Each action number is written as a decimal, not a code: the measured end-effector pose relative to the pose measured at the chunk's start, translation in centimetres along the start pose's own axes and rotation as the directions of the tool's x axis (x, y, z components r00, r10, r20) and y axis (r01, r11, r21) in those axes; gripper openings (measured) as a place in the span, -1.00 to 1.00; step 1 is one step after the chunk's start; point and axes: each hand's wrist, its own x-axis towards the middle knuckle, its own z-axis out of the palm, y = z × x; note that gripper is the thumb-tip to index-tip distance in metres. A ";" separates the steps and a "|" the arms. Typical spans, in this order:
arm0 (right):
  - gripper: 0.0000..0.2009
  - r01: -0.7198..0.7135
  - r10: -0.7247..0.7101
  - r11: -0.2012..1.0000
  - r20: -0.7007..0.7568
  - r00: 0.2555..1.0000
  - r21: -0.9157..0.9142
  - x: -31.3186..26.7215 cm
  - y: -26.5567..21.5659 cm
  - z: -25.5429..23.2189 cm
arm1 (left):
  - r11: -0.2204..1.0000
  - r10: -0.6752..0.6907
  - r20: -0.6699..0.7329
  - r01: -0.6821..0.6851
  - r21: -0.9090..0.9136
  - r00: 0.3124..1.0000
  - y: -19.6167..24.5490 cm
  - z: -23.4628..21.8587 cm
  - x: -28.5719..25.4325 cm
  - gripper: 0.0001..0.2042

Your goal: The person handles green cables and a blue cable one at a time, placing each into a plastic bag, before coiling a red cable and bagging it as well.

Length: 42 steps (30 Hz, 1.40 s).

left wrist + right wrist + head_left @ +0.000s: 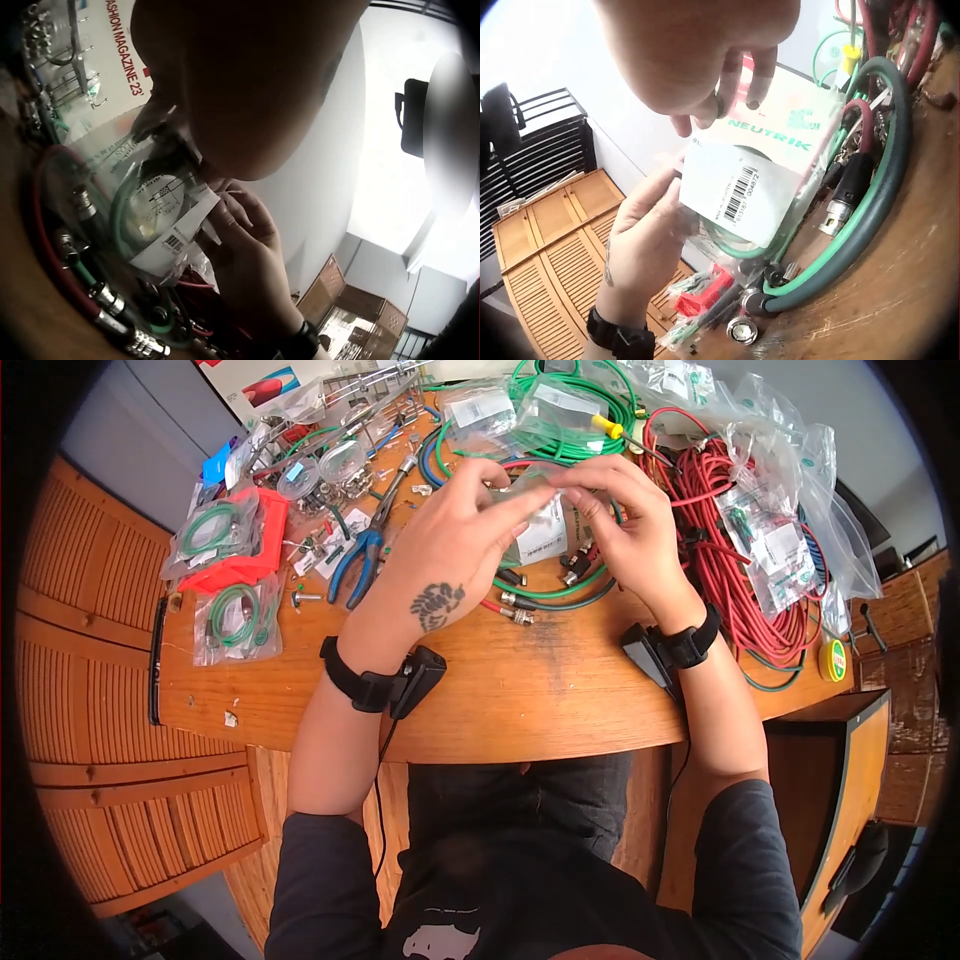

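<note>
Head view: the wooden bench carries the whole work area. A large coil of red cable lies at its right side under several clear bags, and a coil of green cable lies at the far edge. A red plastic tray sits at the left with bagged green cable in and beside it. Blue-handled pliers lie between the tray and the hands, and a yellow-green tape roll rests near the right edge.

Both hands are raised together just above the bench centre, each wearing a black wrist strap. The left hand pinches the left part of a small clear plastic bag; the right hand pinches its right part, fingers curled over the top edge. The bag is held between the two hands, above loose green and red cable ends with metal connectors.

Right wrist view: the bag shows a white barcode label and green NEUTRIK print, with a green cable loop visible inside.

Left wrist view: the same bag is seen from below, its label facing the fingers of the right hand
</note>
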 end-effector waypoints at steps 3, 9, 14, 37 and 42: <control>-0.82 -0.023 0.022 1.000 -0.027 0.999 -0.018 -0.1 0.6 0.0 | 0.992 -0.036 -0.078 0.027 -0.124 0.996 -0.9 -0.5 0.2 -0.75; -0.79 -0.010 0.008 0.998 -0.036 0.999 -0.058 -0.7 1.4 0.2 | 0.988 -0.113 -0.051 0.106 -0.112 0.992 -1.8 -1.1 0.0 -0.79; -0.77 -0.009 0.007 0.998 -0.021 1.000 -0.068 -0.8 1.1 0.3 | 0.993 -0.022 -0.098 0.011 -0.118 0.995 -2.8 0.5 -0.3 -0.79; -0.65 0.004 0.019 0.976 0.102 0.995 -0.219 -0.9 1.0 0.1 | 0.958 -0.207 -0.145 0.170 -0.232 0.968 -2.0 0.2 -0.2 -0.79; -0.68 -0.127 0.128 0.991 0.001 0.992 -0.049 -0.9 0.7 0.3 | 0.905 -0.335 -0.248 0.237 -0.353 0.909 -2.1 0.9 -0.3 -0.76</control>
